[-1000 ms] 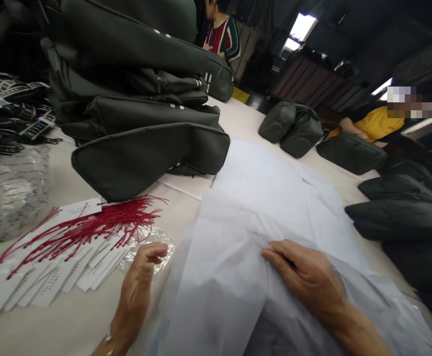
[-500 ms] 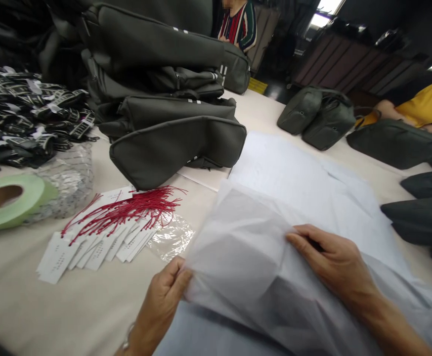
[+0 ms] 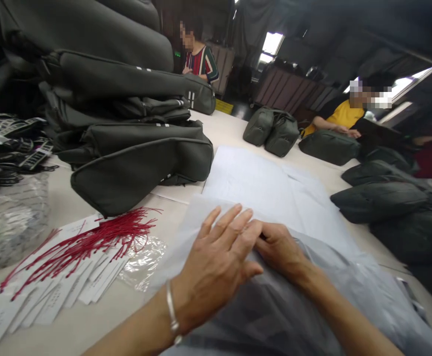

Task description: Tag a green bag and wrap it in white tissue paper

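A frosted plastic bag (image 3: 271, 316) lies in front of me, with something dark showing through it. My left hand (image 3: 219, 267), a metal bangle at its wrist, rests over the bag with its fingers stretched and slightly spread. Right beside it, my right hand (image 3: 280, 249) has its fingers curled on the bag's upper part, pinching the plastic; its fingertips are partly hidden by the left hand. Beyond both hands, white sheets (image 3: 249, 173) lie flat on the table.
Dark bags (image 3: 142, 168) are piled at left. White tags (image 3: 60, 296) with red strings (image 3: 101, 242) lie near a crinkled clear wrapper (image 3: 142, 262). More dark bags (image 3: 382, 202) line the right side. A person in yellow (image 3: 344, 116) and one in stripes (image 3: 204, 62) are across the table.
My left hand has let go of the bag's left corner and moved right, flattening over it beside my right hand. The view has shifted, bringing more of the room's right side in.
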`<state>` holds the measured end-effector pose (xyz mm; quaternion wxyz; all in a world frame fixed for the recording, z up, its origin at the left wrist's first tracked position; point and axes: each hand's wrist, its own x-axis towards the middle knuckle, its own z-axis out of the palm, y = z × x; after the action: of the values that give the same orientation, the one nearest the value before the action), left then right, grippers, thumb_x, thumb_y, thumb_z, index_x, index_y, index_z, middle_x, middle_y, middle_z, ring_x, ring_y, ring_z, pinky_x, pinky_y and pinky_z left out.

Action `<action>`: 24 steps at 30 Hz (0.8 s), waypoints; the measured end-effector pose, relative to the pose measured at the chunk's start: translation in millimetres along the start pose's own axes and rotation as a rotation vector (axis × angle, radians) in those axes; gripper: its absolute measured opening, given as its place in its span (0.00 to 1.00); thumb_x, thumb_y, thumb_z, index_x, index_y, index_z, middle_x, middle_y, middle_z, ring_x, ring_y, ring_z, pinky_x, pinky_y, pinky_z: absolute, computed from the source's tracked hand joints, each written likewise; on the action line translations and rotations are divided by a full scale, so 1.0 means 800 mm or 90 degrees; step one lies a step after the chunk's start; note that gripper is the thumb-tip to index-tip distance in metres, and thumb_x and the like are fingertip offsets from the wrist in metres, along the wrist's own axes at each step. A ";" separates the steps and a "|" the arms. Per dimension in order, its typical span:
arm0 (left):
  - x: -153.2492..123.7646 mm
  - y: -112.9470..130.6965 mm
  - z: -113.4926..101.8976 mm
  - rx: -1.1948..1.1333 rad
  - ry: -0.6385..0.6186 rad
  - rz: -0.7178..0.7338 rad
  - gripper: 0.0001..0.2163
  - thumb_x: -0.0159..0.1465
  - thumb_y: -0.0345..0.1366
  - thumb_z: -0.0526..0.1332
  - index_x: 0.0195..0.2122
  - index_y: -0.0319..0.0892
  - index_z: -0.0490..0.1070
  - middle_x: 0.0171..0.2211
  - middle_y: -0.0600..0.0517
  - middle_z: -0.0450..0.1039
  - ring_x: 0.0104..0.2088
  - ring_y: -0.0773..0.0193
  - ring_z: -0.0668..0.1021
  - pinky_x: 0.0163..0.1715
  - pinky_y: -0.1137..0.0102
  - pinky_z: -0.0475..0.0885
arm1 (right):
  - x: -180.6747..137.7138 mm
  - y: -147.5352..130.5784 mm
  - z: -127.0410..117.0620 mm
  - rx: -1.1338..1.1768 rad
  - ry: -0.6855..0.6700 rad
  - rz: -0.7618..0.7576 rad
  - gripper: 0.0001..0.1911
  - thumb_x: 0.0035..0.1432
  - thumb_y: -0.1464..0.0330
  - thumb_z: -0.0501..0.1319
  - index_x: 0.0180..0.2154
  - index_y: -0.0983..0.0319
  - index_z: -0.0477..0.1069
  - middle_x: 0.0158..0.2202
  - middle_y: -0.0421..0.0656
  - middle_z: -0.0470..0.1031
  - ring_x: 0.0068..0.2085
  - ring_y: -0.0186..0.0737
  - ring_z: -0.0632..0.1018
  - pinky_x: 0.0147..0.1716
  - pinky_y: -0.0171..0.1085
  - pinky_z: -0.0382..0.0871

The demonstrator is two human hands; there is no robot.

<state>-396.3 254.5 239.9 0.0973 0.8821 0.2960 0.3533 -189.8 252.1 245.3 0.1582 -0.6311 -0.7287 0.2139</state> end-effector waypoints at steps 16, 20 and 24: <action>0.038 -0.012 0.066 -0.051 -0.085 -0.039 0.06 0.63 0.39 0.64 0.35 0.44 0.69 0.33 0.53 0.69 0.37 0.59 0.70 0.44 0.60 0.61 | -0.119 0.090 -0.142 0.095 -0.052 0.258 0.15 0.45 0.63 0.68 0.38 0.56 0.77 0.39 0.39 0.78 0.42 0.44 0.75 0.43 0.37 0.68; 0.033 -0.011 0.068 -0.070 -0.055 -0.045 0.07 0.63 0.35 0.64 0.31 0.43 0.66 0.33 0.53 0.69 0.37 0.60 0.70 0.43 0.61 0.60 | -0.131 0.102 -0.127 0.219 -0.105 0.218 0.14 0.53 0.58 0.60 0.35 0.60 0.76 0.32 0.41 0.76 0.36 0.42 0.74 0.38 0.37 0.67; 0.029 -0.010 0.066 -0.080 -0.046 -0.031 0.06 0.65 0.31 0.59 0.31 0.43 0.64 0.33 0.53 0.70 0.37 0.60 0.70 0.43 0.61 0.59 | -0.132 0.086 -0.127 0.267 -0.123 0.173 0.16 0.52 0.55 0.62 0.35 0.59 0.76 0.32 0.41 0.76 0.36 0.41 0.74 0.35 0.36 0.66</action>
<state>-351.0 276.4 211.5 0.1719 0.8788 0.2911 0.3368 -64.1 166.9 301.2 0.1850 -0.6533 -0.5888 0.4385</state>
